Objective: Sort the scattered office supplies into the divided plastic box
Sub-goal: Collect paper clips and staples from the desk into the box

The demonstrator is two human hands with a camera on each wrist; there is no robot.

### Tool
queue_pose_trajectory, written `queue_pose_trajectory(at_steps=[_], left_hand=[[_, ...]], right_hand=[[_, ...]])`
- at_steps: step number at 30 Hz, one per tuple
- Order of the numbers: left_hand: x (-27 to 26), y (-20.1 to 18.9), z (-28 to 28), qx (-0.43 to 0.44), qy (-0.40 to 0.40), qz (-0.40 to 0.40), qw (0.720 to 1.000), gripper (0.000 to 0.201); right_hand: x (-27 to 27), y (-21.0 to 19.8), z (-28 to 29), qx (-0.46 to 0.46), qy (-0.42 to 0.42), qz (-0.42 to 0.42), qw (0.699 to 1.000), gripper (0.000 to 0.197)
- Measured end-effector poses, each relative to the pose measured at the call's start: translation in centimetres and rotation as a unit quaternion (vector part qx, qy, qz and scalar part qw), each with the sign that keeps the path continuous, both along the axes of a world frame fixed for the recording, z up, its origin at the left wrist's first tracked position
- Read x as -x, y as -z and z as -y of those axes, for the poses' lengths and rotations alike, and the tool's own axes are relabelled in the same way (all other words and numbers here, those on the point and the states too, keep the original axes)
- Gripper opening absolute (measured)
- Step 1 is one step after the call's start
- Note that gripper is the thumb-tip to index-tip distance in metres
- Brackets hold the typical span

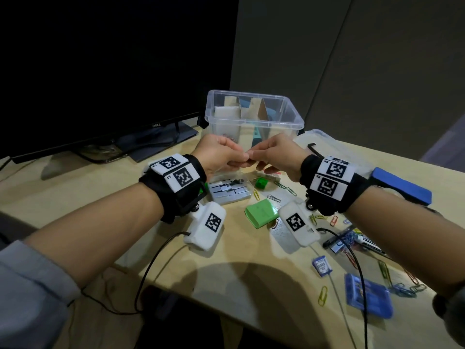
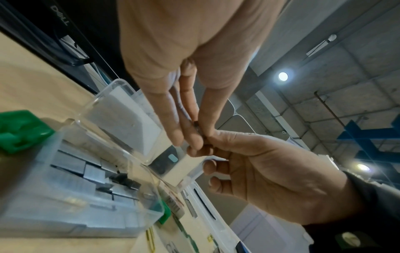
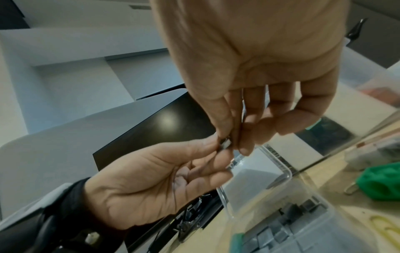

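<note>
Both hands, left hand (image 1: 218, 155) and right hand (image 1: 276, 155), pinch one small metal piece (image 3: 225, 143) between fingertips.

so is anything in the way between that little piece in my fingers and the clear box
Nothing visible. Both hands pinch the small metal piece just in front of the clear box, whose top is open.

The divided box (image 1: 254, 109) stands behind the staple tray (image 1: 230, 191), with paperclips (image 1: 284, 188) apparently scattered to its right.

Clear divided plastic box (image 1: 254, 114) stands upright at twelve o'clock; coloured paper clips (image 1: 323, 295) lie scattered at four o'clock
</note>
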State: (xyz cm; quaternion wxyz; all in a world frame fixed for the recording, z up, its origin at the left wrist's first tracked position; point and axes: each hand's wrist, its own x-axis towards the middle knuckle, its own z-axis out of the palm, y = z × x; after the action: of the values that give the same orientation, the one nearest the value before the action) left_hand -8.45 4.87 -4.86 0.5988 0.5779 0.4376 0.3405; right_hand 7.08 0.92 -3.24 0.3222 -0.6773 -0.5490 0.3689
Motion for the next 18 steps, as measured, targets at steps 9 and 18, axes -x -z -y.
queue_pose_trajectory(at_steps=[9, 18], left_hand=[[0.3, 0.1, 0.1, 0.039, 0.011, -0.068, 0.997, 0.029], [0.9, 0.6, 0.0, -0.120, 0.015, -0.231, 0.965, 0.018]], right_hand=[[0.3, 1.0, -0.2, -0.136, -0.165, 0.275, 0.937, 0.025], [0.8, 2.0, -2.0, -0.122, -0.183, 0.422, 0.880, 0.015]])
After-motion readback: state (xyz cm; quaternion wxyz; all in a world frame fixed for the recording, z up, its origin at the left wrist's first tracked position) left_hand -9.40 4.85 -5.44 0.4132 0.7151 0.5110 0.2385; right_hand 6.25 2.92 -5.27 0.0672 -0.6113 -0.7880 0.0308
